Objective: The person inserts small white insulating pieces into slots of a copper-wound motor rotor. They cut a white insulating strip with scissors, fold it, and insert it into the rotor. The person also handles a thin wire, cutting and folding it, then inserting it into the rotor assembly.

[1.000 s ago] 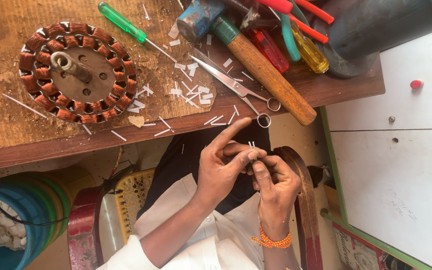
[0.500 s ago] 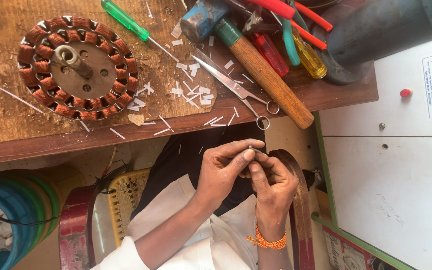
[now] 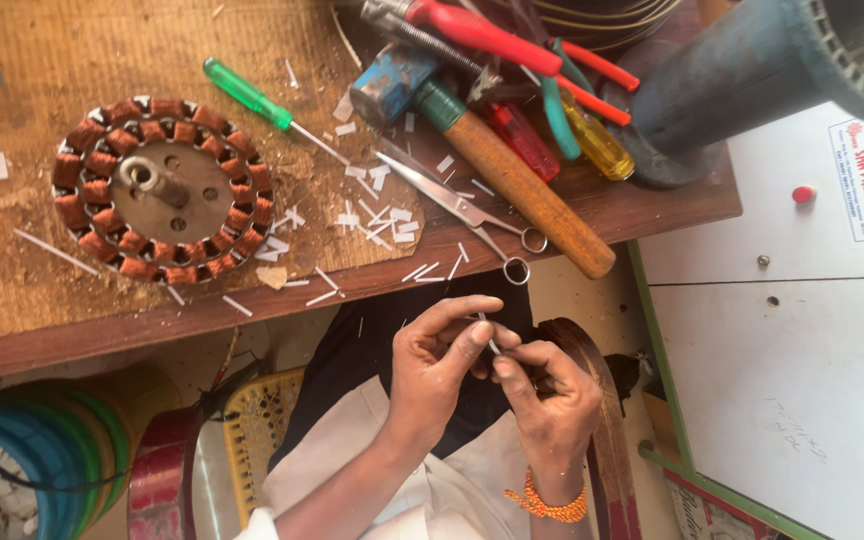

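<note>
Worn wooden workbench (image 3: pixel 72 330), white metal cabinet (image 3: pixel 792 340) beside it, warm daylight.

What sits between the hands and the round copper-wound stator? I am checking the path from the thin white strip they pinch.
Nothing visible blocks it: only the wooden bench edge and scattered white slivers lie between the hands' strip and the stator.

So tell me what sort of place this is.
Probably a small repair workshop for electric motors or fans: a copper-wound stator lies on the worn wooden bench, beside a hammer, scissors and a green screwdriver.
</note>
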